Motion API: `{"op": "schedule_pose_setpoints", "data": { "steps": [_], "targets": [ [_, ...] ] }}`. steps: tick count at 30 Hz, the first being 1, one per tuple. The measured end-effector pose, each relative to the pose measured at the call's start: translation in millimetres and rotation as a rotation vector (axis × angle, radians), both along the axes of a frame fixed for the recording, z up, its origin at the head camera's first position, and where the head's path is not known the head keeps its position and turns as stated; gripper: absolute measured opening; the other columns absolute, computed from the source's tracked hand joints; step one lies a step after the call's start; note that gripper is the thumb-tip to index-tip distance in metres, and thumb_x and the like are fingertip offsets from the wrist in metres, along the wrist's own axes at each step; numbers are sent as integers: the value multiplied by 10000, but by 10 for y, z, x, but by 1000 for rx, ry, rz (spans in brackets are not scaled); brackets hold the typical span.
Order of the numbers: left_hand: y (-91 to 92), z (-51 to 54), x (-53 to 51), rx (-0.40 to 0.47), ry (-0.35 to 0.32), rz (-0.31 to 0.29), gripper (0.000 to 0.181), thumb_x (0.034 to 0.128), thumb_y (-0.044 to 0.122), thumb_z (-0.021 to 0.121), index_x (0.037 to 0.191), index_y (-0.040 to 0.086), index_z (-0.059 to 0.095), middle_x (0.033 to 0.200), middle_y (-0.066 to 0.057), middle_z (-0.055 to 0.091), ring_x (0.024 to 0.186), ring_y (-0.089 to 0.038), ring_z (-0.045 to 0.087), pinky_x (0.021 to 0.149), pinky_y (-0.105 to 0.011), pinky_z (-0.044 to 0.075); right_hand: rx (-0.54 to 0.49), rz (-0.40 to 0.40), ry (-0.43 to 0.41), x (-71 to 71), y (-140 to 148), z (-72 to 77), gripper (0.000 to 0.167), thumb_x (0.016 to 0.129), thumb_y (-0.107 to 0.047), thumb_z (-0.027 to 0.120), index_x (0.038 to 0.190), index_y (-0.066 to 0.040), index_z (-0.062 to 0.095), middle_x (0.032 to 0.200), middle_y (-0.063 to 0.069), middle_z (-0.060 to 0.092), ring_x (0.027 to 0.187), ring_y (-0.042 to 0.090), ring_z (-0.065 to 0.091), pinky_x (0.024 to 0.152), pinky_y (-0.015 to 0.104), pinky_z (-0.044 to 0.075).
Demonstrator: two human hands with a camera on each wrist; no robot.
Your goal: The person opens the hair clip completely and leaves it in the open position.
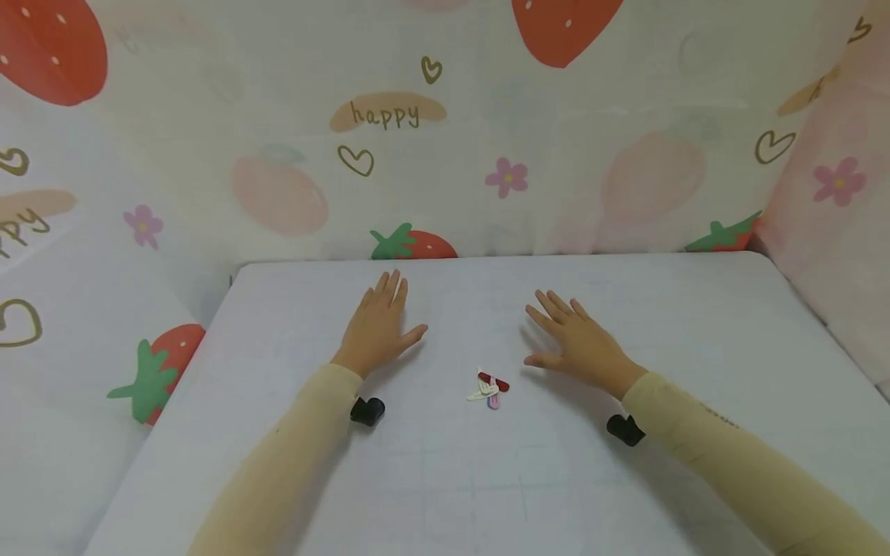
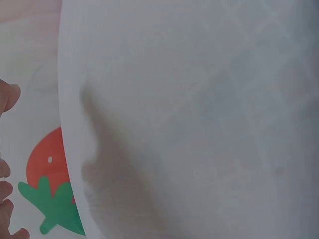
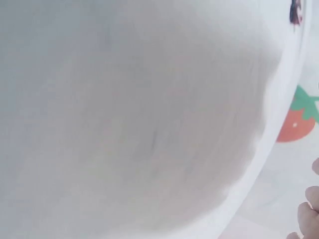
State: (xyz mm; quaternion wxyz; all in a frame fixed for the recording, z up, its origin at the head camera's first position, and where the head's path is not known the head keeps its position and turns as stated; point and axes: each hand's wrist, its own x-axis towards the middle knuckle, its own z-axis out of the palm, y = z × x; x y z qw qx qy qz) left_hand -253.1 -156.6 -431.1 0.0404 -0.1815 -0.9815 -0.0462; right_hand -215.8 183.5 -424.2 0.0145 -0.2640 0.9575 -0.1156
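A small pile of hair clips [image 1: 490, 389] lies on the white tabletop between the two hands; red, cream and pink-lilac ones overlap. My left hand [image 1: 376, 324] is to the left of the pile, palm down above the table, fingers straight and thumb spread toward the middle. On the other side my right hand [image 1: 582, 344] hovers with its fingers spread, a shadow beneath it. Neither hand touches the clips. Only fingertips [image 2: 6, 191] show at the edge of the left wrist view. In the right wrist view, fingertips [image 3: 310, 204] and a blurred bit of the clips [image 3: 296, 12] appear.
The white table [image 1: 445, 494] has rounded far corners. Behind it hangs a cloth [image 1: 556, 208] printed with strawberries, flowers and "happy", continuing along both sides. A black wrist device [image 1: 367, 411] sits under the left wrist, another black device [image 1: 625, 430] under the right.
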Motion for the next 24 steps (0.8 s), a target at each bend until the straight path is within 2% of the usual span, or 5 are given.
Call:
{"op": "schedule_pose_setpoints", "data": {
  "steps": [7,14,24],
  "targets": [
    [46,-5,82,-13,-4,-26,865,961,548,543,1580,51,199,1661,-146,171,1545,-345,131,1229,-515,197,-99,-16,-47,133,-75,-15,901,870,-494,714,1561,-92,298,1672,132,139,1537,352,151,1219,535,180],
    [127,9,177,-14,-27,-56,902,948,571,551,1576,29,196,1658,-151,181,1544,-335,143,1228,-503,212,-180,-67,-138,264,-127,-12,888,867,-492,720,1570,-157,294,1679,74,145,1520,365,212,1109,566,380],
    [254,37,334,-26,-34,-115,890,936,558,581,1572,45,230,1654,-130,212,1538,-327,180,1220,-500,234,-216,-34,-149,408,-188,-16,867,852,-479,740,1550,-149,347,1668,74,194,1507,336,267,1102,534,401]
  ]
}}
